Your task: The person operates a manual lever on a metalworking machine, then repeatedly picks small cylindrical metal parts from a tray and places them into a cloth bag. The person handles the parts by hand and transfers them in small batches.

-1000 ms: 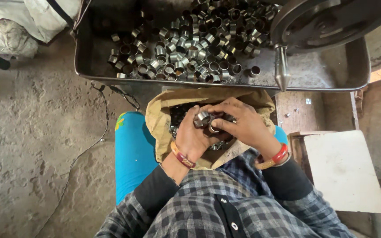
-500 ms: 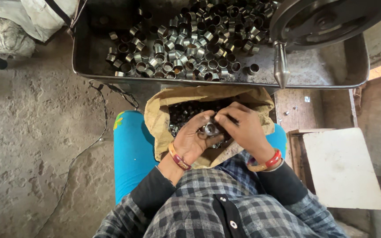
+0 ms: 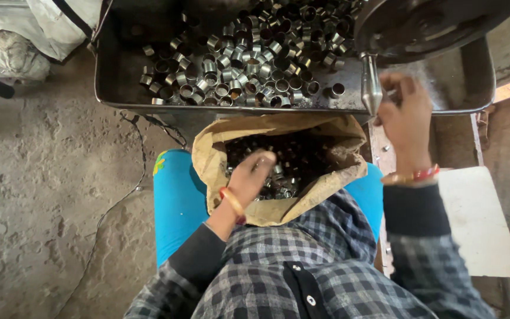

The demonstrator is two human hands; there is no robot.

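Steel rings fill the brown paper sack (image 3: 326,177) that rests in our lap, its mouth rolled open so our left hand (image 3: 254,177) can reach straight in. That hand lies on the heap of small metal rings (image 3: 293,171) inside the sack, palm down, fingers (image 3: 262,160) curled loosely over the pieces; whether they pinch a ring or merely rest on them we cannot tell, since the knuckles cover what lies beneath.

Our right hand (image 3: 405,118) is raised well away from the sack, up beside the pointed steel spindle (image 3: 370,88) that hangs from the dark round wheel (image 3: 426,23) of a machine. Its fingers (image 3: 398,84) are bent and drawn together close to the spindle, as if around something small, but whether they hold a ring we cannot make out.

Just beyond both hands stands a wide metal tray (image 3: 119,88), heaped with more short shiny bushes (image 3: 249,65), within easy reach of the spindle. Beneath the sack we see the blue stool (image 3: 175,201), and past the right wrist a pale flat board (image 3: 479,224) lying near the machine frame. Off beyond the left fingers, a thin cable (image 3: 119,201) trails over the rough concrete floor (image 3: 36,195), and white sacks (image 3: 25,35) are bundled in the far corner.
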